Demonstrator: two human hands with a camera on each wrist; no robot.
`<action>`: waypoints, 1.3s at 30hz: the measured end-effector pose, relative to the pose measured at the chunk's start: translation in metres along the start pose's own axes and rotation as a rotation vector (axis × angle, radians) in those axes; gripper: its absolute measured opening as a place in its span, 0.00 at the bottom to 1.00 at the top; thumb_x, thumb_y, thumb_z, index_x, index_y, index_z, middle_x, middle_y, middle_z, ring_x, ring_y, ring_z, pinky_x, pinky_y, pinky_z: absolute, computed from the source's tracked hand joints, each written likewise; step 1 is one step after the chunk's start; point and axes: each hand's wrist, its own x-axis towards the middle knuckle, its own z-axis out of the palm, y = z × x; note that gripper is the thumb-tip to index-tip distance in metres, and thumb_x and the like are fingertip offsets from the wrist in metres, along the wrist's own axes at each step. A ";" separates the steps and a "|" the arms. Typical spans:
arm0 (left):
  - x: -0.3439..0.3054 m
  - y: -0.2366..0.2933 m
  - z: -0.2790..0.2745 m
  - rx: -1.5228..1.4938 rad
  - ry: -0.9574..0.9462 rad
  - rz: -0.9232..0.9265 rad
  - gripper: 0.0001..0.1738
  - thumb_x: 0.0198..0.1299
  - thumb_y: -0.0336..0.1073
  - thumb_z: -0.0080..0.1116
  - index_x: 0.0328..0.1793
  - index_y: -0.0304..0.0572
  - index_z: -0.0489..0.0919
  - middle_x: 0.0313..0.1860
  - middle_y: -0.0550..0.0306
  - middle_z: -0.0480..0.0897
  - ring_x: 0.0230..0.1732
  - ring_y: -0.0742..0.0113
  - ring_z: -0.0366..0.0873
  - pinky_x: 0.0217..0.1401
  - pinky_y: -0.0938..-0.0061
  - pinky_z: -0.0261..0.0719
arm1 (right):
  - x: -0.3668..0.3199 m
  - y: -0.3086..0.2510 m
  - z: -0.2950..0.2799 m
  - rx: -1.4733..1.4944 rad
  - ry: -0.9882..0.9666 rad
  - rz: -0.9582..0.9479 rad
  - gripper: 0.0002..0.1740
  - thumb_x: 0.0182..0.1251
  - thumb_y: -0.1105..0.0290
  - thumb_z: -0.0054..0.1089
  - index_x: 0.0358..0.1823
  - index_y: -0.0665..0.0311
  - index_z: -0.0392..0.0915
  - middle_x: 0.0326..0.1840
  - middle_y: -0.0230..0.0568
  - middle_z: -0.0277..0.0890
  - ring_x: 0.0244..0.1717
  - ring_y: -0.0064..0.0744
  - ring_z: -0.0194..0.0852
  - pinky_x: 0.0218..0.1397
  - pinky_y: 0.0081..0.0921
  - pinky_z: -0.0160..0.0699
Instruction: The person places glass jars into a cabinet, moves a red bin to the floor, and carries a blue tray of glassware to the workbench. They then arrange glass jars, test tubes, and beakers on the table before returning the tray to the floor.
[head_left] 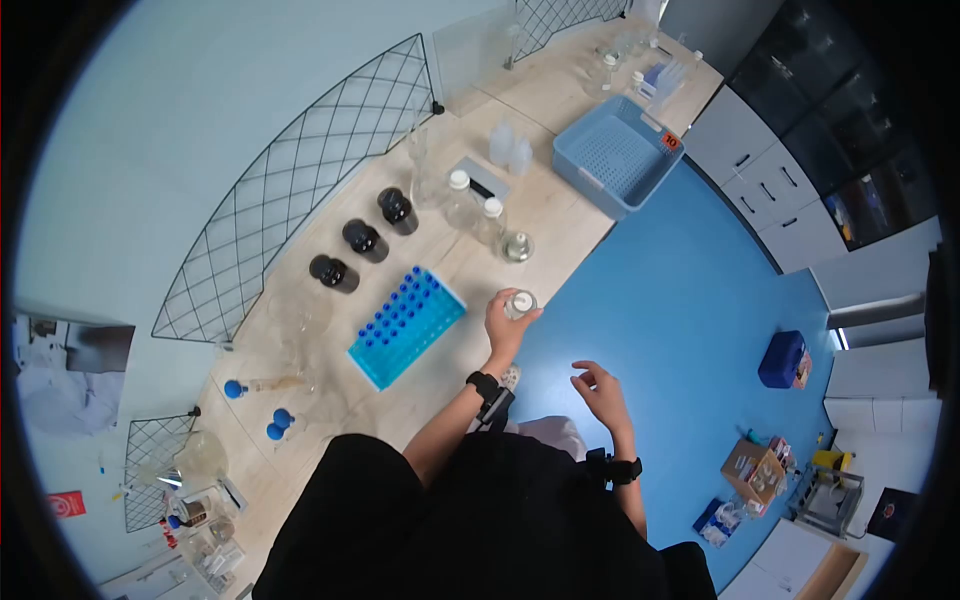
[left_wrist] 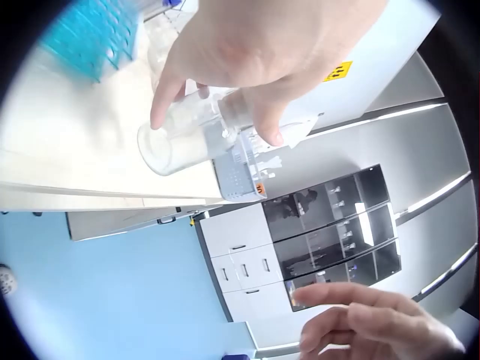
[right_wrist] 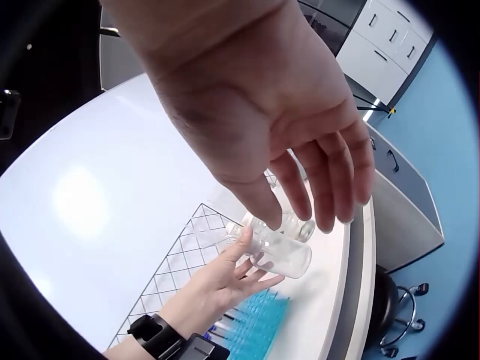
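Note:
My left hand [head_left: 503, 328] grips a clear glass bottle [head_left: 520, 305] with a white top, near the front edge of the bench. In the left wrist view the bottle [left_wrist: 180, 142] lies slanted under the palm, with fingers and thumb around it. My right hand [head_left: 602, 396] hangs in the air to the right, beyond the bench edge, fingers loosely bent and holding nothing. Left of the bottle stands a bright blue rack [head_left: 392, 368] with rows of dark-blue-capped tubes [head_left: 400, 310]. Behind it are clear white-capped bottles [head_left: 461, 205] and a small glass vessel [head_left: 516, 247].
Three dark bottles [head_left: 366, 241] line the back of the bench beside a black wire grid [head_left: 330, 150]. A blue-grey basket [head_left: 617, 150] stands at the far end. Blue-capped glassware [head_left: 281, 420] is at the left. Blue floor [head_left: 680, 330] borders the bench.

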 end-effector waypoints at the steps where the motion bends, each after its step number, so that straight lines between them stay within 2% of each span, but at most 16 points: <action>1: 0.009 -0.001 0.011 0.002 0.009 0.005 0.28 0.34 0.39 0.73 0.44 0.41 0.73 0.42 0.52 0.75 0.47 0.57 0.71 0.51 0.68 0.68 | 0.013 0.001 -0.009 0.012 -0.012 -0.008 0.13 0.57 0.70 0.56 0.44 0.63 0.74 0.25 0.43 0.76 0.27 0.32 0.76 0.33 0.25 0.74; 3: 0.012 -0.005 0.027 0.134 0.117 -0.045 0.27 0.34 0.38 0.73 0.43 0.42 0.74 0.38 0.56 0.77 0.42 0.63 0.74 0.47 0.70 0.71 | 0.034 0.008 -0.020 0.038 -0.064 -0.006 0.13 0.57 0.70 0.55 0.44 0.63 0.74 0.25 0.42 0.76 0.27 0.32 0.75 0.33 0.25 0.73; 8: 0.024 -0.011 0.057 0.188 0.217 -0.108 0.28 0.34 0.38 0.73 0.43 0.42 0.74 0.41 0.55 0.76 0.43 0.62 0.72 0.47 0.70 0.71 | 0.086 0.029 -0.050 0.054 -0.269 -0.041 0.12 0.57 0.70 0.54 0.44 0.63 0.74 0.25 0.39 0.74 0.27 0.29 0.73 0.33 0.25 0.72; 10: 0.033 -0.013 0.070 0.180 0.273 -0.062 0.29 0.34 0.37 0.73 0.45 0.42 0.72 0.43 0.52 0.73 0.47 0.55 0.69 0.50 0.66 0.68 | 0.112 0.043 -0.062 0.069 -0.336 -0.095 0.12 0.57 0.71 0.54 0.43 0.64 0.74 0.25 0.38 0.74 0.27 0.28 0.73 0.33 0.25 0.72; 15: 0.040 -0.010 0.102 0.191 0.526 -0.030 0.33 0.35 0.37 0.73 0.48 0.39 0.69 0.45 0.50 0.72 0.48 0.53 0.69 0.51 0.66 0.67 | 0.178 0.049 -0.119 0.072 -0.517 -0.212 0.12 0.57 0.70 0.54 0.42 0.64 0.75 0.25 0.38 0.74 0.27 0.27 0.72 0.33 0.24 0.72; 17: 0.036 -0.009 0.110 0.217 0.584 0.002 0.36 0.34 0.39 0.74 0.50 0.37 0.68 0.46 0.49 0.71 0.49 0.52 0.68 0.52 0.65 0.66 | 0.196 0.054 -0.146 0.052 -0.557 -0.164 0.12 0.56 0.69 0.54 0.42 0.64 0.75 0.24 0.44 0.75 0.25 0.33 0.74 0.32 0.27 0.72; 19: 0.027 -0.002 0.117 0.320 0.719 -0.170 0.43 0.33 0.42 0.75 0.55 0.33 0.64 0.48 0.47 0.70 0.49 0.52 0.68 0.53 0.64 0.65 | 0.210 0.071 -0.166 0.064 -0.524 -0.221 0.12 0.56 0.69 0.54 0.42 0.64 0.75 0.24 0.42 0.75 0.25 0.32 0.74 0.31 0.26 0.72; 21: 0.009 -0.013 0.125 0.307 0.787 -0.249 0.48 0.32 0.45 0.75 0.58 0.32 0.62 0.49 0.47 0.69 0.49 0.55 0.68 0.52 0.65 0.66 | 0.222 0.088 -0.191 0.068 -0.480 -0.280 0.12 0.56 0.69 0.54 0.42 0.64 0.75 0.24 0.41 0.75 0.24 0.31 0.73 0.31 0.25 0.71; 23: -0.007 -0.007 0.125 0.240 0.550 -0.564 0.43 0.42 0.45 0.70 0.59 0.32 0.61 0.52 0.45 0.68 0.50 0.59 0.68 0.50 0.68 0.72 | 0.232 0.102 -0.210 0.117 -0.494 -0.197 0.12 0.57 0.69 0.54 0.42 0.63 0.75 0.24 0.40 0.75 0.25 0.28 0.74 0.31 0.23 0.71; 24: -0.005 -0.003 0.123 0.244 0.546 -0.557 0.43 0.42 0.45 0.70 0.59 0.32 0.61 0.52 0.45 0.68 0.50 0.59 0.68 0.50 0.68 0.72 | 0.238 0.113 -0.217 0.124 -0.489 -0.198 0.12 0.57 0.69 0.54 0.42 0.63 0.75 0.24 0.40 0.75 0.25 0.28 0.74 0.31 0.23 0.71; 26: 0.003 0.029 0.123 -0.144 0.023 -0.867 0.40 0.47 0.50 0.65 0.59 0.31 0.63 0.45 0.48 0.74 0.43 0.62 0.73 0.40 0.72 0.76 | 0.250 0.136 -0.232 0.161 -0.405 -0.128 0.12 0.58 0.69 0.53 0.43 0.62 0.76 0.27 0.38 0.77 0.29 0.25 0.74 0.32 0.22 0.72; 30: 0.057 0.063 0.164 -0.123 -0.071 -0.789 0.39 0.51 0.52 0.60 0.60 0.30 0.62 0.46 0.46 0.76 0.42 0.62 0.75 0.37 0.72 0.78 | 0.279 0.158 -0.260 0.227 -0.325 -0.024 0.12 0.58 0.69 0.52 0.43 0.63 0.76 0.28 0.37 0.77 0.30 0.23 0.74 0.32 0.20 0.72; 32: 0.095 0.073 0.190 -0.058 -0.066 -0.712 0.42 0.51 0.52 0.60 0.63 0.30 0.59 0.49 0.43 0.74 0.47 0.59 0.74 0.38 0.69 0.79 | 0.295 0.162 -0.275 0.235 -0.265 0.026 0.12 0.59 0.69 0.50 0.42 0.63 0.76 0.27 0.36 0.77 0.29 0.22 0.74 0.32 0.19 0.72; 35: 0.145 0.082 0.222 -0.147 -0.064 -0.751 0.45 0.51 0.53 0.60 0.65 0.31 0.55 0.50 0.40 0.74 0.51 0.56 0.73 0.38 0.67 0.80 | 0.326 0.176 -0.293 0.230 -0.206 0.057 0.12 0.60 0.69 0.49 0.44 0.62 0.75 0.29 0.37 0.77 0.29 0.22 0.74 0.31 0.19 0.72; 37: 0.169 0.070 0.231 -0.200 -0.088 -0.757 0.46 0.50 0.51 0.61 0.67 0.34 0.52 0.48 0.40 0.75 0.49 0.54 0.74 0.37 0.67 0.81 | 0.349 0.176 -0.303 0.274 -0.127 0.098 0.13 0.60 0.67 0.51 0.44 0.63 0.75 0.27 0.38 0.77 0.28 0.24 0.75 0.32 0.21 0.72; 39: 0.181 0.047 0.232 -0.262 -0.051 -0.742 0.41 0.51 0.41 0.61 0.68 0.37 0.54 0.43 0.45 0.77 0.40 0.59 0.78 0.33 0.69 0.81 | 0.373 0.178 -0.317 0.298 -0.049 0.126 0.13 0.59 0.66 0.52 0.44 0.64 0.75 0.26 0.39 0.77 0.28 0.26 0.75 0.32 0.23 0.72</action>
